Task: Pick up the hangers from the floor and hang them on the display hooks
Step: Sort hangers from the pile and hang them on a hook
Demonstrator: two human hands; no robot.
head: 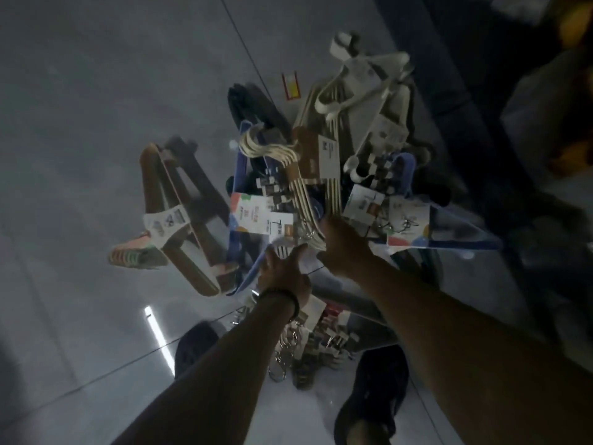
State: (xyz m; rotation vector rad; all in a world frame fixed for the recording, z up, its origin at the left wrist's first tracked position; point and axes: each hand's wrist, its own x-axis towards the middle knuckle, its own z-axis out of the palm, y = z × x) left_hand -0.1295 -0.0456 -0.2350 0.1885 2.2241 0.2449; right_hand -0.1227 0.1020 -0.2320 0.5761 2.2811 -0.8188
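Head view is dim and smeared. At left, a brown hanger bundle [183, 220] lies apart on the glossy grey tile floor [80, 123]. The left hand [282, 274] reaches into the hanger pile [308, 175] heaped mid-floor; whether it grips anything, I cannot tell. The right hand [345, 252] has its fingers buried among hangers, its hold unreadable. A dark fixture [465, 75] at right blurs out.

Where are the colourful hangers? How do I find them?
Start at the big heap of hangers on the grey floor. Look left: one bundle lies apart from it. Only this one has pink and green hooks.
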